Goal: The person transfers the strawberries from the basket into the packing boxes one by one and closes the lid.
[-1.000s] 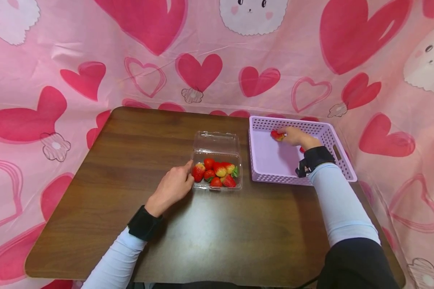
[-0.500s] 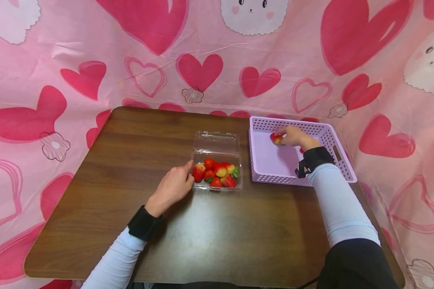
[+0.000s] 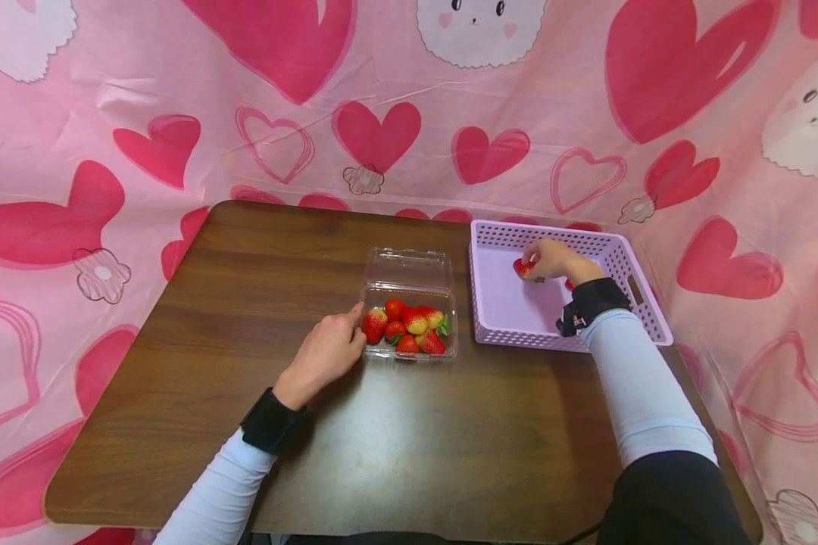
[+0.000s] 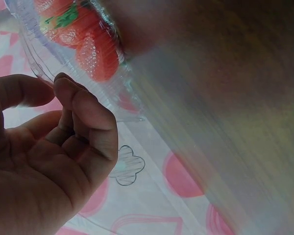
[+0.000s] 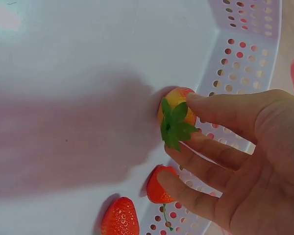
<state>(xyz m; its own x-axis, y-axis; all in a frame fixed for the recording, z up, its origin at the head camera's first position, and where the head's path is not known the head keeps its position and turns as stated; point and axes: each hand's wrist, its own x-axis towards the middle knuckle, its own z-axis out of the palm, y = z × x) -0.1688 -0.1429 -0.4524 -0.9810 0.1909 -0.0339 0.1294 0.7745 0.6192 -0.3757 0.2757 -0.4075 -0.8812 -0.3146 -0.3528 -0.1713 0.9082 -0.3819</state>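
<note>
In the purple basket (image 3: pixel 518 310), my right hand (image 3: pixel 555 259) holds a red and yellow strawberry (image 5: pixel 179 104) between thumb and fingers. Its green leaf cap faces the right wrist camera, low over the basket floor. Two more red strawberries lie close by: one (image 5: pixel 159 188) partly behind a fingertip, the other (image 5: pixel 120 218) at the lower frame edge. My left hand (image 3: pixel 329 344) is at the left side of a clear plastic clamshell box (image 3: pixel 409 271), pinching its rim with thumb and forefinger. Several strawberries (image 3: pixel 414 324) fill the box's near half; its lid stands folded back.
A brown wooden table (image 3: pixel 382 446) carries the box at its middle and the basket at its back right. The basket has perforated walls and a handle slot (image 3: pixel 635 289). Pink heart-printed cloth (image 3: pixel 279 68) hangs behind and beside the table.
My right hand has shifted the held strawberry slightly towards me and turned it, so less yellow shows in the head view. The left hand and the box have stayed still.
</note>
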